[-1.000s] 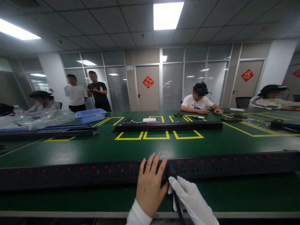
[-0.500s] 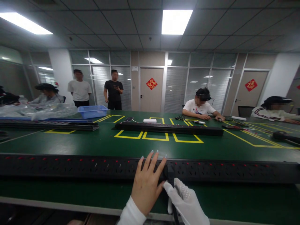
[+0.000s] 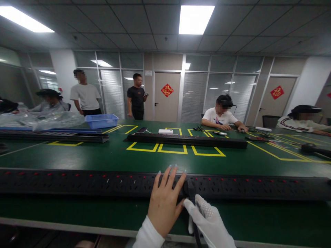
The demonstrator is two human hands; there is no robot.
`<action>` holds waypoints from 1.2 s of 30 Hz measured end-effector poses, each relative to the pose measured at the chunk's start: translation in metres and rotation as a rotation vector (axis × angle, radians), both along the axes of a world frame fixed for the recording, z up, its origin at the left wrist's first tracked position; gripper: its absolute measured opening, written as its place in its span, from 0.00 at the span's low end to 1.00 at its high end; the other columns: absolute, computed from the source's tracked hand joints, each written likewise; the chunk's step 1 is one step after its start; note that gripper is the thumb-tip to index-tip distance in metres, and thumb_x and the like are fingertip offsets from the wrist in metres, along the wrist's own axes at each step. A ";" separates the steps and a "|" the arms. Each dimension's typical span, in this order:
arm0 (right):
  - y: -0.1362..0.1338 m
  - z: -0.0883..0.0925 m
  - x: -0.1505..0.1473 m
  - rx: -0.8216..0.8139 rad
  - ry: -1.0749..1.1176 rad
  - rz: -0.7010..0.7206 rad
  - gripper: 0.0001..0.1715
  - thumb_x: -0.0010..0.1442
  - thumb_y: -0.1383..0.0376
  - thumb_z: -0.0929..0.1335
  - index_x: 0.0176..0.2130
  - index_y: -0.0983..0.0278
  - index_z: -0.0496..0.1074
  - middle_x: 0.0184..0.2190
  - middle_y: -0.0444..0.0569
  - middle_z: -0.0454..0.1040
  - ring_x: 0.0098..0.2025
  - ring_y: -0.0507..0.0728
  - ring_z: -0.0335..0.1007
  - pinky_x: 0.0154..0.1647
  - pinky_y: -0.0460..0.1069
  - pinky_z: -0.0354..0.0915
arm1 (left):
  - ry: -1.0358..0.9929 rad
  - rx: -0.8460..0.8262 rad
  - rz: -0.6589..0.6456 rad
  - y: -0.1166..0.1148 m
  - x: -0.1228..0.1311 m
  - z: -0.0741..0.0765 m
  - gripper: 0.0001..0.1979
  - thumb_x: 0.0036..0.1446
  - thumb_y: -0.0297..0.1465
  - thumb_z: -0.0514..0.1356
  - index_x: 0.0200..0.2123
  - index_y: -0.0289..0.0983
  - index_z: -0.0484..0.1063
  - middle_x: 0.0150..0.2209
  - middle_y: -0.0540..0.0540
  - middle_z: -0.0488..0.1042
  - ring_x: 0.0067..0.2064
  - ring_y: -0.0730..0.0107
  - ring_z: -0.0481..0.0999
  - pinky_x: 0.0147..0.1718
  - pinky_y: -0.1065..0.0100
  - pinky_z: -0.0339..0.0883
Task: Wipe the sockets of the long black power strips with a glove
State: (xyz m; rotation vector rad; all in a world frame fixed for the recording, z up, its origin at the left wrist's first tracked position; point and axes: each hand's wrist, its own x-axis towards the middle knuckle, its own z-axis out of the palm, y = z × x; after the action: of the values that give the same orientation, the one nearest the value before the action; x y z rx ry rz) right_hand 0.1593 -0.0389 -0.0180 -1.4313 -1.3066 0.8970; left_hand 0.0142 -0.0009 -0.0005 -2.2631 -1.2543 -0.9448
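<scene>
A long black power strip (image 3: 85,186) with many sockets and small red switches lies across the near side of the green table. My bare left hand (image 3: 165,198) rests on it with fingers spread. A black plug (image 3: 190,187) sits at the strip just right of those fingers; whether its pins are fully in cannot be seen. My right hand (image 3: 208,218), in a white dotted glove, closes around the black cable (image 3: 197,236) just below the plug. The left thumb and the gloved fingertips are close together.
A second black power strip (image 3: 186,140) lies farther back, beside a white power bank (image 3: 166,131). Yellow tape (image 3: 172,151) marks the green table (image 3: 98,160). A blue basket (image 3: 101,121) and plastic bags (image 3: 51,119) stand back left. A seated co-worker (image 3: 219,115) works opposite.
Both hands and the plug appear slightly farther right in the view, still at the same strip. The two standing people in the background have turned.
</scene>
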 end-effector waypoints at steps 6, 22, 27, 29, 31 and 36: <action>0.002 0.008 0.001 0.019 -0.084 0.058 0.30 0.53 0.38 0.66 0.26 0.61 0.68 0.11 0.42 0.68 0.17 0.52 0.61 0.20 0.45 0.59 | 0.019 0.003 0.002 0.001 -0.001 0.000 0.33 0.57 0.43 0.60 0.64 0.51 0.56 0.64 0.47 0.61 0.64 0.54 0.60 0.61 0.49 0.51; 0.001 0.001 0.004 0.015 -0.029 0.070 0.28 0.55 0.40 0.67 0.27 0.62 0.68 0.15 0.43 0.69 0.19 0.52 0.63 0.21 0.45 0.60 | -0.008 -0.009 -0.019 -0.001 0.000 0.002 0.33 0.56 0.43 0.62 0.64 0.50 0.56 0.64 0.47 0.61 0.64 0.54 0.59 0.61 0.49 0.50; 0.001 -0.001 0.003 0.030 0.047 -0.008 0.29 0.49 0.40 0.71 0.30 0.63 0.72 0.18 0.44 0.73 0.23 0.55 0.69 0.27 0.45 0.64 | -0.041 -0.020 -0.029 -0.002 0.000 0.001 0.36 0.54 0.44 0.64 0.64 0.51 0.57 0.63 0.47 0.63 0.63 0.54 0.61 0.62 0.50 0.49; 0.000 -0.002 0.003 -0.003 0.088 0.022 0.29 0.49 0.39 0.71 0.27 0.62 0.71 0.13 0.41 0.69 0.19 0.53 0.66 0.22 0.45 0.62 | -0.043 -0.025 -0.027 -0.002 0.000 0.000 0.36 0.53 0.44 0.65 0.64 0.51 0.57 0.61 0.47 0.65 0.62 0.54 0.62 0.62 0.50 0.50; -0.002 -0.001 0.002 -0.030 0.135 0.068 0.30 0.49 0.38 0.70 0.26 0.62 0.71 0.10 0.40 0.67 0.14 0.51 0.62 0.17 0.44 0.59 | -0.043 -0.024 -0.020 -0.001 0.001 -0.001 0.36 0.53 0.45 0.65 0.63 0.52 0.58 0.59 0.47 0.67 0.61 0.55 0.63 0.62 0.50 0.50; -0.013 0.019 0.006 0.051 0.371 0.032 0.32 0.48 0.37 0.71 0.28 0.64 0.70 0.09 0.38 0.65 0.09 0.47 0.54 0.13 0.42 0.51 | -0.056 0.007 -0.007 0.003 0.002 -0.004 0.31 0.56 0.45 0.62 0.62 0.53 0.60 0.57 0.48 0.69 0.59 0.57 0.65 0.61 0.50 0.52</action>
State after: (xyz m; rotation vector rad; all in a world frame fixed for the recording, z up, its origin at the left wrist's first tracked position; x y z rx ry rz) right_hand 0.1657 -0.0518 0.0010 -1.1410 -1.0664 1.0834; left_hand 0.0162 0.0018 -0.0047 -2.2517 -1.2642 -1.0198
